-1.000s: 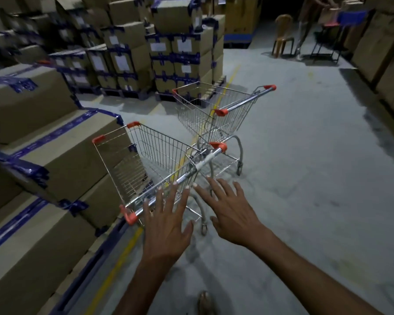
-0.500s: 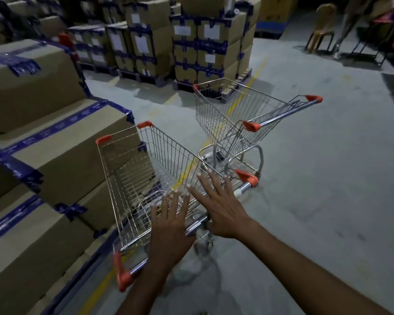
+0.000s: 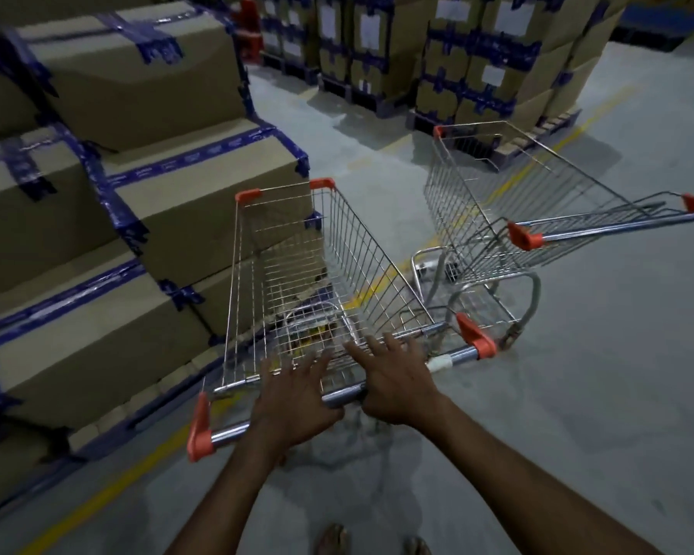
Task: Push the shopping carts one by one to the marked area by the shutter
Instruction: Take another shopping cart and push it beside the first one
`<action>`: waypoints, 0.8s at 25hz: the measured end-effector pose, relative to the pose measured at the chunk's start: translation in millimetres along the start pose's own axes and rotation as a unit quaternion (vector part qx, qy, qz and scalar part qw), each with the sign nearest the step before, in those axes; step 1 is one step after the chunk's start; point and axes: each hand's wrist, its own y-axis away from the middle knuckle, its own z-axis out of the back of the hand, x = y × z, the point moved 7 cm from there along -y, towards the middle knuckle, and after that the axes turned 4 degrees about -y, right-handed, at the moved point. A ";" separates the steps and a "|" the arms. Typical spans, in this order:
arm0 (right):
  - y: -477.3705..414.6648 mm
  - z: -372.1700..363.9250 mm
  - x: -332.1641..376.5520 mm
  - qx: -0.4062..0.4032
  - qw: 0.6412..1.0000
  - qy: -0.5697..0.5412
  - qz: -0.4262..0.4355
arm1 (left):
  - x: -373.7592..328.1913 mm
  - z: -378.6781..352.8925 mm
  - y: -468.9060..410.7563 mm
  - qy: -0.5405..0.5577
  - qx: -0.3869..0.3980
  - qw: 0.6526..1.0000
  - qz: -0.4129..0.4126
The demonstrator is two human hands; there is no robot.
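A wire shopping cart with orange corner caps stands right in front of me, its chrome handle bar running across at an angle. My left hand and my right hand lie side by side on the middle of that bar, palms down, fingers spread over the basket's rear edge. They are not curled around the bar. A second empty cart stands just beyond to the right, turned sideways, its handle pointing right. No shutter or marked area is in view.
Tall stacks of taped cardboard boxes press close to the near cart's left side. More boxes on pallets line the back. A yellow floor line runs under the cart. Grey concrete floor opens to the right.
My hands moved forward from short of the handle and settled onto it. The near cart has swung more upright in view, and the second cart now sits further right.
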 end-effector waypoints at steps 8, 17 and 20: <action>8.9 -0.7 -3.1 -0.006 1.000 -0.014 0.025 | -6.4 4.2 15.8 0.022 -0.019 0.999 0.038; 72.1 0.4 -2.2 -0.123 0.992 0.017 0.024 | -44.1 3.8 73.3 -0.022 -0.197 0.978 -0.064; 74.3 -0.6 -1.9 -0.077 0.997 0.025 0.002 | -48.7 -2.3 83.1 -0.031 -0.221 0.973 -0.055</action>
